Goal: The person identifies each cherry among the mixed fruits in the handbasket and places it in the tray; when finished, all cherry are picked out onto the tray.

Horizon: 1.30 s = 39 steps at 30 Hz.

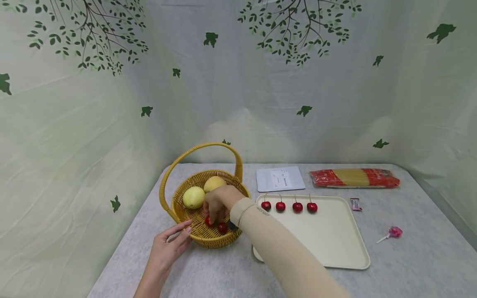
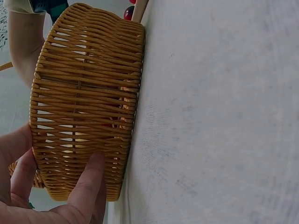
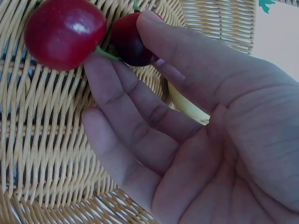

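Observation:
A yellow wicker basket (image 1: pixel 208 243) with a tall handle stands at the left of the table. My left hand (image 1: pixel 169 244) holds its near-left rim, with one fingertip pressed against the woven outer wall (image 2: pixel 88 102). Inside the basket, my right hand (image 1: pixel 220 203) pinches a dark red cherry (image 3: pixel 133 39) between thumb and fingers. Another cherry (image 3: pixel 65 35) lies beside those fingertips on the wicker, also visible as a red cherry (image 1: pixel 222 228) near the basket's front. Behind the right hand sit two round pale yellow fruits, one plain at the left (image 1: pixel 193 197) and one partly covered (image 1: pixel 214 183).
Right of the basket lies a cream tray (image 1: pixel 328 240), with several stemmed cherries (image 1: pixel 297 207) in a row along its far side. Beyond it are a white packet (image 1: pixel 280 179) and a red-and-gold package (image 1: pixel 354 178). A small wrapped candy (image 1: pixel 355 204) and a pink lollipop (image 1: pixel 395 232) lie farther right.

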Available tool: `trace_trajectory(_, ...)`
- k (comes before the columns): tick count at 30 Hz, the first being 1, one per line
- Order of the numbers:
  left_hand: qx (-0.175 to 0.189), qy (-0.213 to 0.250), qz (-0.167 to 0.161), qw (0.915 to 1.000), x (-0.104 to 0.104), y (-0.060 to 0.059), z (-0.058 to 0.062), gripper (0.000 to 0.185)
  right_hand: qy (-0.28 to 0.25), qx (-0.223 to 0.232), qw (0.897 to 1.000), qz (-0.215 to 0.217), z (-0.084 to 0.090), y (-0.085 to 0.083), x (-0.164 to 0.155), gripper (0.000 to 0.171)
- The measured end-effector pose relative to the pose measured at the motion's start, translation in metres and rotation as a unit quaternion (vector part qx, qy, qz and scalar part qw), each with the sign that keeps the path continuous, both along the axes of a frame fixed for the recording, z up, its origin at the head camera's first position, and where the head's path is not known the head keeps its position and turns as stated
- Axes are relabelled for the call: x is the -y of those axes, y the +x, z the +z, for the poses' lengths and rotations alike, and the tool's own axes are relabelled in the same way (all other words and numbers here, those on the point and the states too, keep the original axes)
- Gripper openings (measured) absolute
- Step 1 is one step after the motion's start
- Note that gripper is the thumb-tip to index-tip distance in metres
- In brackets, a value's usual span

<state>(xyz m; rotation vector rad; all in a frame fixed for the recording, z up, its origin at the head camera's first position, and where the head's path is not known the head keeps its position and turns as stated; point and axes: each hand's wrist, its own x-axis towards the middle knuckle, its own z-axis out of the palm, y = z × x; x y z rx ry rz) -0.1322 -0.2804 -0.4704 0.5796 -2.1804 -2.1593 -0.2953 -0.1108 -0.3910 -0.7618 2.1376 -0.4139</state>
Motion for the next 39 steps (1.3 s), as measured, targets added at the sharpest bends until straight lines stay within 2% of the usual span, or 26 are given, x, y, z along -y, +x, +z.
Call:
trace_trajectory(15,0.003,-0.002,0.002,1.0,0.0,0.0,-0.001,0.043,-0.019,-0.07,0.997,-0.004,0.008,-0.009,-0.012,0.012)
trace_trajectory(23,0.006,-0.005,-0.004,1.0,0.0,-0.001,-0.002,0.045,-0.076,-0.054,0.996,0.007,0.017,-0.011,-0.022,0.008)
trace_trajectory(31,0.01,-0.001,0.0,0.9999,-0.001,-0.002,-0.004,0.046,-0.126,-0.038,0.991,0.008,0.018,-0.021,-0.039,0.027)
trace_trajectory(36,0.011,-0.005,0.002,0.9999,-0.002,-0.002,-0.002,0.045,-0.135,-0.053,0.989,0.021,0.02,-0.029,-0.054,0.03)
trace_trajectory(39,0.013,-0.006,0.005,0.9999,-0.002,-0.002,-0.001,0.044,-0.148,-0.048,0.988,0.017,0.024,-0.032,-0.062,0.032)
